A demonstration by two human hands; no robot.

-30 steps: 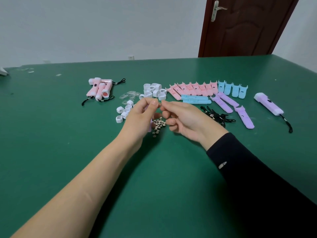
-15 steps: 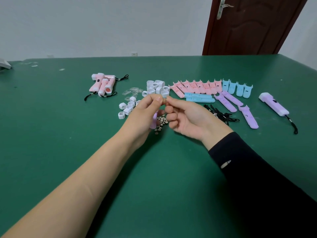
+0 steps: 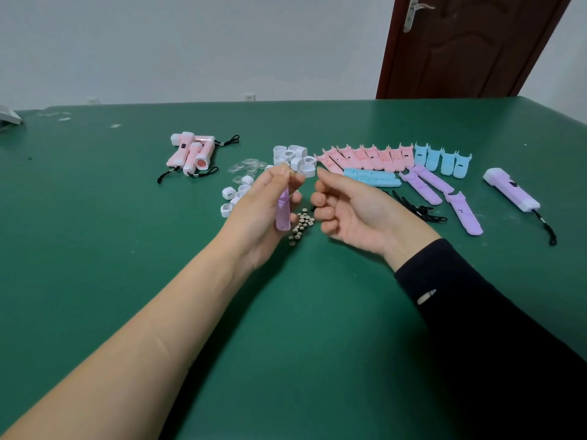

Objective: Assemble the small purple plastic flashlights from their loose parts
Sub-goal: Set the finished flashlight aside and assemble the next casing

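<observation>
Above the middle of the green felt-topped counter [image 3: 127, 249], the left hand [image 3: 263, 204] holds a purple plastic shell half [image 3: 282, 214] upright, its upper end pinched between the thumb and fingertips and its lower end hanging free against the palm. Something small and shiny shows at the pinched end, too small to make out. The right hand [image 3: 346, 211] is just beside it but apart from it, palm turned up, fingers loosely curled, with nothing visible in them; a black sleeve [image 3: 476, 312] covers that arm.

Below and between the hands lies a heap of small round grey button cells [image 3: 301, 225]. Left of the left hand sit small white square caps [image 3: 235, 195], with clear round lens discs [image 3: 247, 168] beyond them and larger white head rings [image 3: 293, 157] further back. Three finished pink flashlights [image 3: 190, 154] with black cords lie well to the left.

Behind the right hand runs a row of pink shell halves [image 3: 365, 157], then short blue shell halves [image 3: 443, 160], with long blue halves [image 3: 371, 178] in front. Loose purple shell halves [image 3: 425, 182] lie to the right beside a tangle of black lanyards [image 3: 419, 209]. A finished purple flashlight [image 3: 511, 192] rests further right. A dark brown door [image 3: 460, 46] stands behind the counter.
</observation>
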